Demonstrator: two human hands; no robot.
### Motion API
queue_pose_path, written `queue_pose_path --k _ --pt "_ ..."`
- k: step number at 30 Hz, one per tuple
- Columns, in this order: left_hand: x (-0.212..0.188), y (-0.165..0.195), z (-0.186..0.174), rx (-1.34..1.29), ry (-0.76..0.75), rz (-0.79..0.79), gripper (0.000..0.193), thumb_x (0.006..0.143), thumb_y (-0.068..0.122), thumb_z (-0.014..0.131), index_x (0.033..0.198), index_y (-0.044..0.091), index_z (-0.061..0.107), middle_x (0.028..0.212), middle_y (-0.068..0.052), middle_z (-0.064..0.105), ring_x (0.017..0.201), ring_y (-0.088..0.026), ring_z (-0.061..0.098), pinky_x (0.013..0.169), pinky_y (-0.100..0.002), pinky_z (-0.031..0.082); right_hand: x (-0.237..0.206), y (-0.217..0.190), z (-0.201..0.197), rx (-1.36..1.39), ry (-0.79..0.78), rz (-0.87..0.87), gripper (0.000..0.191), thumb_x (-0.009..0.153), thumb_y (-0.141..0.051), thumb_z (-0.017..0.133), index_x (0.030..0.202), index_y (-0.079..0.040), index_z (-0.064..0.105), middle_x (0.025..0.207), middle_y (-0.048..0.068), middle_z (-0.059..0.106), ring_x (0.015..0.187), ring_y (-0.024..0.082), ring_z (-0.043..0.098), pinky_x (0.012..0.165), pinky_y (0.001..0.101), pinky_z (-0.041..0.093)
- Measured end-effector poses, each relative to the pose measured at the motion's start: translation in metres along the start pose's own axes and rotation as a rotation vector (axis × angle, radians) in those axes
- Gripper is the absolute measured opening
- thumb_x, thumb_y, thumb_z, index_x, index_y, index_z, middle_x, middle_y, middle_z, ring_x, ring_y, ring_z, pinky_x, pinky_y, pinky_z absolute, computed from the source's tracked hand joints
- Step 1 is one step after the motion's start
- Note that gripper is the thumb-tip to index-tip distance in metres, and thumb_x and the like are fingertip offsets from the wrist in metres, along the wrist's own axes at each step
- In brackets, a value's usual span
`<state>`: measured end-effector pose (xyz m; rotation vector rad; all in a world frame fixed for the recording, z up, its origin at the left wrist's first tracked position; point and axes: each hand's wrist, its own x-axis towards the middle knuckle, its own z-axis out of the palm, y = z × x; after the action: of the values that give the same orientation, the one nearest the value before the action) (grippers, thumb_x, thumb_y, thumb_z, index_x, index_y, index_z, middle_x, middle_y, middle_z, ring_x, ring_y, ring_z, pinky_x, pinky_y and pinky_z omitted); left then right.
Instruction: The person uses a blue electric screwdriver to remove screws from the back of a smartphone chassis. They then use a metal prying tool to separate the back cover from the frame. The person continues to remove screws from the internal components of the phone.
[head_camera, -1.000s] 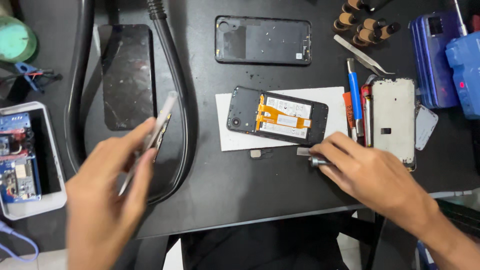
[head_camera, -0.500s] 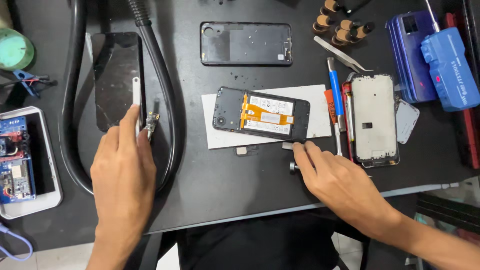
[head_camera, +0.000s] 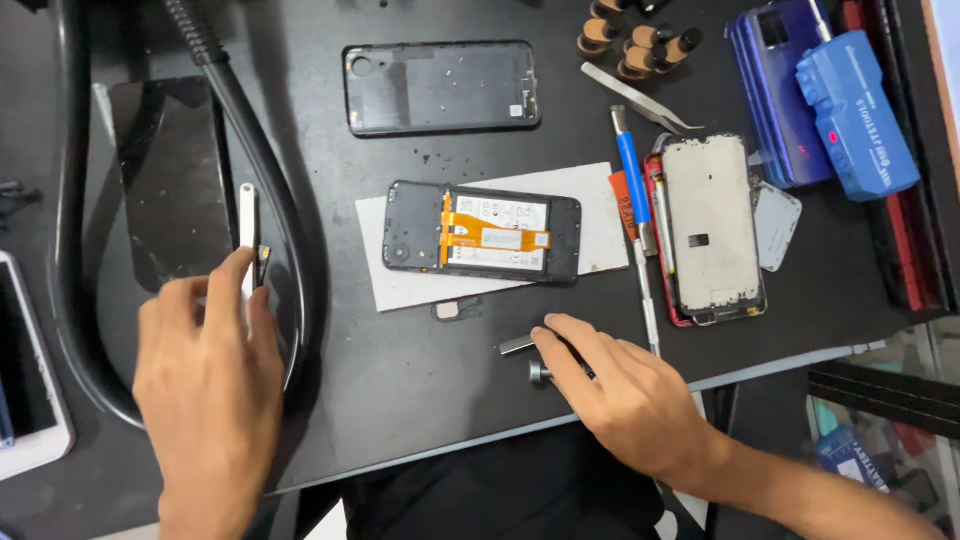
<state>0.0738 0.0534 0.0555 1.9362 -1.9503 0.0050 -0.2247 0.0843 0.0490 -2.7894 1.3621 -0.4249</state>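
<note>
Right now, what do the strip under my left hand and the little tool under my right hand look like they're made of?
The thin strip by the left hand looks like pale brushed metal, though plastic is possible. The small tool under the right hand appears to be bare metal: grey with a dull shine.

Since a second ago, I have lowered my left hand (head_camera: 205, 385) and laid its slim metal tool (head_camera: 246, 240) flat beside the black hose (head_camera: 290, 250); my right hand (head_camera: 620, 400) has barely shifted.

Slim white strip (head_camera: 246, 238) upright; small metal tool (head_camera: 527, 358) flat.
</note>
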Motion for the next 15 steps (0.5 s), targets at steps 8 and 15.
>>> queue_pose_path --k 8,15 --pt "-0.017 0.029 0.000 -0.156 0.050 0.218 0.034 0.091 0.009 0.079 0.123 0.007 0.070 0.107 -0.010 0.064 0.092 -0.030 0.061 0.081 -0.042 0.050 -0.007 0.005 -0.019 0.019 0.013 0.503 0.033 0.085 -0.020 0.076 0.117 -0.011 0.072 0.103 0.005 0.066 0.068 0.025 0.069 0.057 0.0385 0.054" --pt "-0.022 0.054 0.021 -0.263 -0.049 0.568 0.053 0.072 0.010 0.072 0.123 -0.004 0.066 0.104 -0.017 0.066 0.094 -0.032 0.062 0.080 -0.043 0.051 -0.019 0.007 -0.023 0.108 -0.133 0.841 0.047 0.081 -0.016 0.074 0.127 -0.011 0.064 0.098 0.008 0.067 0.070 0.031 0.070 0.061 0.0410 0.055"
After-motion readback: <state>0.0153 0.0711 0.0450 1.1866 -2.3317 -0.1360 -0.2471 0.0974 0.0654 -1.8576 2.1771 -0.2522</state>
